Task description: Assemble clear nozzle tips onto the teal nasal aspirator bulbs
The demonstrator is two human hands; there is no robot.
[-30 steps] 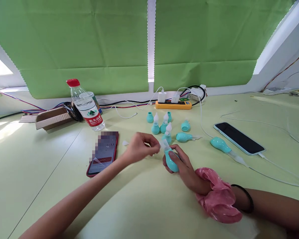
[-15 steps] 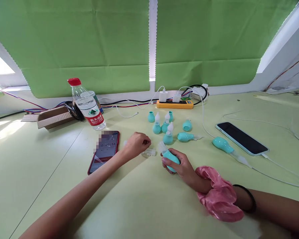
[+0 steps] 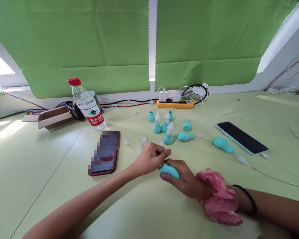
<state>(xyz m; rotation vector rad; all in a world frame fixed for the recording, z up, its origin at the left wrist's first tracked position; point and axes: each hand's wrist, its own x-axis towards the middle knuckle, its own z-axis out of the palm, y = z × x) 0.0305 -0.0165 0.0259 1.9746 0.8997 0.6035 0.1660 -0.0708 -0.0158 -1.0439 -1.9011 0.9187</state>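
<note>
Back from the flat red phone (image 3: 105,156) comes the left hand (image 3: 150,159), its fingers now pinched tight on the end of the soft teal rubber bulb (image 3: 170,170). The right hand (image 3: 186,181) wraps round that bulb, low on the pale green desk (image 3: 139,209).

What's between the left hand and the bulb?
Nothing visible. The left hand is closed at the neck of the bulb, which the right hand holds. Loose white tips lie beyond them.

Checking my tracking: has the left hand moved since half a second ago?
Yes. The left hand went right, away from the red phone, onto the teal bulb in the right hand.
</note>
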